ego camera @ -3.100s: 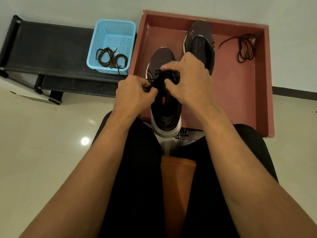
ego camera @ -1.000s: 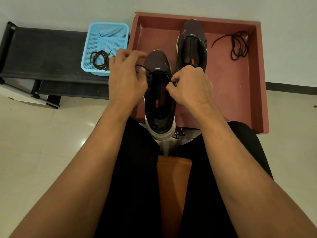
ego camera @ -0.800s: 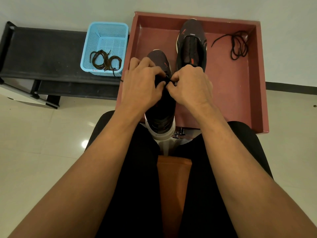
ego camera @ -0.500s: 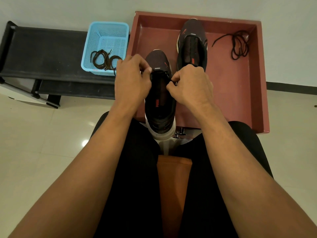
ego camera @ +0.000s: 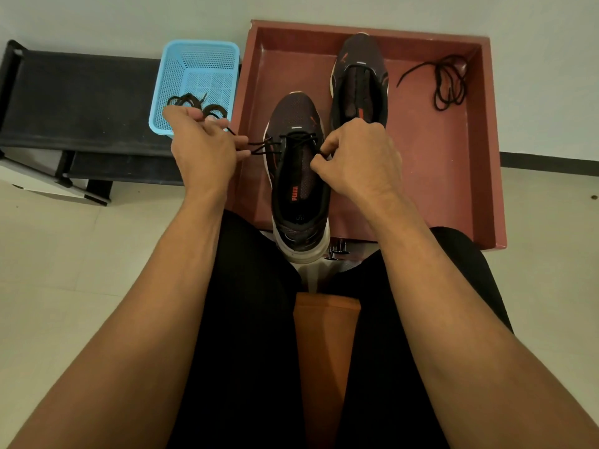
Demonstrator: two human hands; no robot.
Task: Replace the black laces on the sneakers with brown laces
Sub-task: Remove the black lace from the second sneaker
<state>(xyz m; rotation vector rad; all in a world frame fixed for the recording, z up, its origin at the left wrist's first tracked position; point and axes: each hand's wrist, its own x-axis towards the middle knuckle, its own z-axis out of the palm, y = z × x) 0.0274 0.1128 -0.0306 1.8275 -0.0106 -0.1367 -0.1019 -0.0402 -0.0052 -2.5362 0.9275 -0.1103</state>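
- Two hands work on the near dark mesh sneaker (ego camera: 298,189). It stands in the red-brown rimmed tray (ego camera: 486,140) with its heel overhanging the near edge.
- Left hand (ego camera: 202,150): fingers are curled round strands of the thin black lace (ego camera: 262,147), drawn taut out to the left of the shoe.
- Right hand (ego camera: 356,160): thumb and forefinger pinch the same lace at the right eyelet row.
- Far dark sneaker (ego camera: 358,82) looks lace-free. A loose black lace (ego camera: 449,82) lies in the tray's far right corner.
- Brown laces (ego camera: 194,103) wait in the light-blue plastic basket (ego camera: 201,69) on the black table (ego camera: 81,102).
- Risk: the sideways pull may drag or tip the overhanging shoe off the tray if the right hand slips.
- Risk: a lace tip may jam in an eyelet, and a hard tug would tighten the lower crossings.
- Risk: the left hand is just over the basket and may snag the brown laces.
- Change: half a second earlier the left hand is at the left eyelets; now it is out wide, with lace following. The right hand is unmoved.
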